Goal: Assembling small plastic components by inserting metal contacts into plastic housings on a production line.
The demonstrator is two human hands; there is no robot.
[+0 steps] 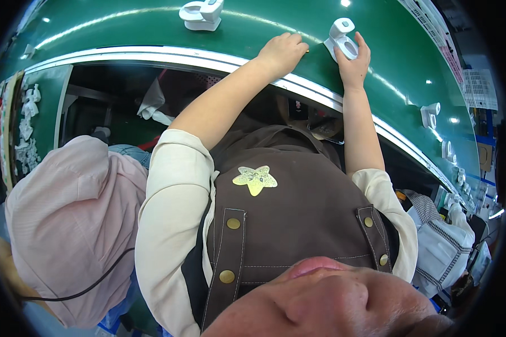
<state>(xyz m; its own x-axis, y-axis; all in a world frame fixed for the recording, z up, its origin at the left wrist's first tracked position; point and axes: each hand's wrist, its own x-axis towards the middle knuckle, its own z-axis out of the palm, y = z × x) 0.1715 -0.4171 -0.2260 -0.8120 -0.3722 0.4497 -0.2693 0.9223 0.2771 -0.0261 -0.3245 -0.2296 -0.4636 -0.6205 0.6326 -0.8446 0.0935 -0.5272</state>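
Observation:
A small white toilet-shaped piece (343, 27) stands upright on the green work surface. My right hand (354, 66) grips its lower end, thumb on one side and fingers on the other. Just left of it, my left hand (282, 55) rests near the front edge of the surface with its fingers curled closed. A tiny orange-gold spot shows at those fingertips; what it is, I cannot make out. Another white toilet-shaped piece (201, 16) sits farther left on the surface, apart from both hands.
The green work surface (253, 32) has a pale metal front edge (146, 54). More white pieces (430, 115) stand along it to the right. A person in pink (78, 224) is close on my left, and another in white (441, 253) is to my right.

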